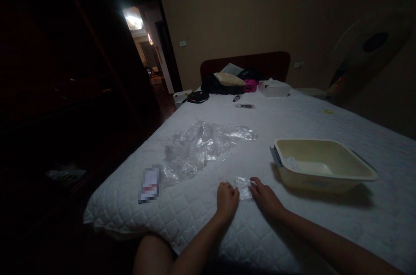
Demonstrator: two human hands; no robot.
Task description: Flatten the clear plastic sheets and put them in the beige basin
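Clear plastic piece [244,188] lies on the white quilted bed [182,218], probably light, limp and slippery, best taken by opposite edges. Crumpled sheeting [203,145] spreads to its left; at its left edge, the left hand [227,199] curls its fingers, though whether they pinch cannot be told. At its right edge, the right hand [266,197] has fingers parted, near a cream tub [312,182].
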